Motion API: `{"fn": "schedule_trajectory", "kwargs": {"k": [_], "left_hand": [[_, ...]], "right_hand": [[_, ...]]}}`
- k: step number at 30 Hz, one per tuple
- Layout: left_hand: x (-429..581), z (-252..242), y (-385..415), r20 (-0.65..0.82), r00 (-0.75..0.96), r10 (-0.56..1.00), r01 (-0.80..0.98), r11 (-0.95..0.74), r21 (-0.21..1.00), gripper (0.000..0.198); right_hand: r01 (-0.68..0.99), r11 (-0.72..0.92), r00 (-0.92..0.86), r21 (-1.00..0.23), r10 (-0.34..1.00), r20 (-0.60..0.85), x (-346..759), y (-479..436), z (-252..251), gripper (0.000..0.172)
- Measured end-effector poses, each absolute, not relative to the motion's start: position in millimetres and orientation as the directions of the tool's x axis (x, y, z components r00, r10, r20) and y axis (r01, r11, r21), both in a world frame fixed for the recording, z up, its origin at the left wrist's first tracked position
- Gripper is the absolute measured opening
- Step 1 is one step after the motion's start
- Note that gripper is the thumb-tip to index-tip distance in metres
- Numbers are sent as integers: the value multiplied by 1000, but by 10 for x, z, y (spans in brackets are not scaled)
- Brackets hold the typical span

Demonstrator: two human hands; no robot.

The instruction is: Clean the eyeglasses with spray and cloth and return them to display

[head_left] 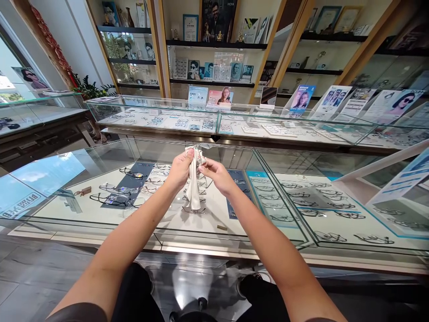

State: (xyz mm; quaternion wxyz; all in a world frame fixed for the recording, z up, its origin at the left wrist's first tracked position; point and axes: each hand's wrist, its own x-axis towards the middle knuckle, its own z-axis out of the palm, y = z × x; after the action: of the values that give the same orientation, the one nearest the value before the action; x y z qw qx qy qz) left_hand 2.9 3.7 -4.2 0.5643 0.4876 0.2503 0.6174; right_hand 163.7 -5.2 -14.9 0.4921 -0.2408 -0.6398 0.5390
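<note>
A whitish cloth point(193, 188) hangs down between my hands above the glass display counter point(161, 237). My left hand point(181, 168) is closed on its upper part, the thumb pressed on top. My right hand point(217, 175) pinches the cloth's bunched right side, thumb and fingers together. Something thin and shiny, perhaps part of a pair of glasses, shows among the folds near the fingertips; most of it is hidden. Below and behind the cloth lie rows of eyeglasses, and dark-framed eyeglasses point(114, 200) are to the left of my left forearm.
A brown key tag point(83, 191) is at the counter's left part, and a small gold-coloured piece point(221, 227) near its front. On the right stands a slanted sign point(402, 176). Another glass showcase point(150, 120) runs behind, with advertising cards on top and shelves beyond.
</note>
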Motion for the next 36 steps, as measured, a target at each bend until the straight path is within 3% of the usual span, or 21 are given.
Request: {"fn": "schedule_trajectory", "kwargs": {"k": [5,8,14,23,26,30,32,36], "left_hand": [[2,14,10,297,213,931,-477,-166,863,65],[10,23,-29,320,179,930,-466,-207,860,61],[12,-21,-6,347,54,936,-430,-292,854,63],[-4,-15,50,381,-49,923,-396,-368,841,64],[-21,23,-19,427,-62,902,-285,-426,859,58],[-18,40,-145,573,-57,817,-7,-575,818,53],[-16,28,-173,667,-74,741,124,-657,744,55],[-53,3,-129,856,-52,515,380,-782,494,35]], "right_hand": [[-317,213,-347,-924,881,322,1719,-9,-130,51],[-320,188,-384,-929,870,308,1694,-6,-166,53],[-245,278,-406,-929,840,359,1584,-57,-206,52],[-283,381,-171,-880,883,437,1870,48,-40,50],[-281,406,-105,-869,887,449,1987,73,46,50],[-292,394,-117,-872,890,441,2071,59,131,55],[-314,359,-167,-879,890,424,2091,38,152,56],[-320,279,-338,-905,859,384,2121,-5,170,51]]}}
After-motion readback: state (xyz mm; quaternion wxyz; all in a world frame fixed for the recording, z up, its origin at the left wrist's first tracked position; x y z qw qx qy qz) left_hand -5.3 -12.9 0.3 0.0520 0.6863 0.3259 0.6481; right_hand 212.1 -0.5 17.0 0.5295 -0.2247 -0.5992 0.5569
